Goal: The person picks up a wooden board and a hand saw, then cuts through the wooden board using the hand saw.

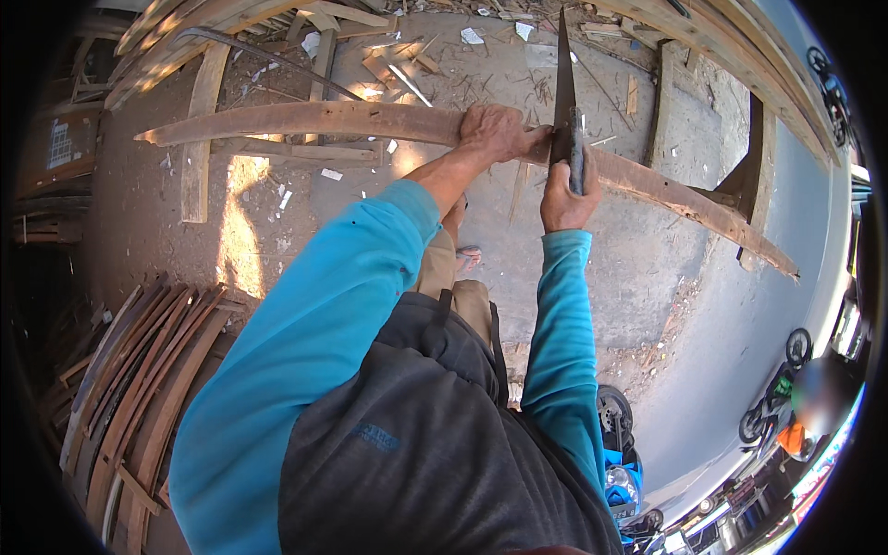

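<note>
Under everything spreads a dusty grey concrete floor (615,287), strewn with wood waste. A stack of long, curved brown timber strips (162,398) leans in a bunch at the lower left. Across the front of the person runs the long, reddish-brown wooden board (407,123), narrow and worn (its bend may be partly the lens). To the left it passes over a pale, flat plank (196,180); its right end lies over or beside a dark wooden post, and I can't tell whether they touch.

The handsaw with a tapered dark steel blade and a dark grip (565,97) crosses the board near its middle, tip pointing away from the body; whether its teeth have entered the wood is hidden. The left hand (495,131) presses and wraps the board just left of the blade, thumb toward the steel. The right hand (566,196) is closed round the saw's grip.

That thumb is the main worry: if the blade hopped out of line, it could catch skin. If the supports are uneven, the board might rock or pinch the blade. A sandalled foot (469,258) shows below the board, exposed should a piece drop. Smallest are the white scraps (331,174) littering the ground.
</note>
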### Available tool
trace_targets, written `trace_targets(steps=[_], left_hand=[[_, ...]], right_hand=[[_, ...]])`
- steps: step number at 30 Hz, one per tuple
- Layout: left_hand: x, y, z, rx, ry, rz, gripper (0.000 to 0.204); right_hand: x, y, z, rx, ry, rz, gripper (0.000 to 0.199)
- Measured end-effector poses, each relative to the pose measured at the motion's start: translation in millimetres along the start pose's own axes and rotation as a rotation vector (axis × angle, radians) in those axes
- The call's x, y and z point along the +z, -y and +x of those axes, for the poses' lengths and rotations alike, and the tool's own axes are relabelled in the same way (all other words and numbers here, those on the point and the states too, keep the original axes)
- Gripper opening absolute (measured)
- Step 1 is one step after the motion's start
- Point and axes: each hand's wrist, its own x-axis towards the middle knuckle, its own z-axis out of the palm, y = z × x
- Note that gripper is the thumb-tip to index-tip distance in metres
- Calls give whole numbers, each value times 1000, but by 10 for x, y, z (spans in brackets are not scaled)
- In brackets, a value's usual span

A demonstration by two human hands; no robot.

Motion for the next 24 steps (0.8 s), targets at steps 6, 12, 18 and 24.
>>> trace_targets(steps=[6, 12, 18, 24], left_hand=[[48, 203, -118, -51, -136, 21, 72], [49, 120, -106, -55, -137, 25, 72], [115, 100, 26, -37, -68, -27, 73], [81, 263, -119, -84, -109, 21, 73]], right_hand=[[-655, 556, -1731, 8, 63, -217, 55], [-232, 37, -993, -101, 57, -114, 55], [-131, 66, -553, -210, 10, -231, 52], [-732, 499, -2212, 5, 1, -357, 45]])
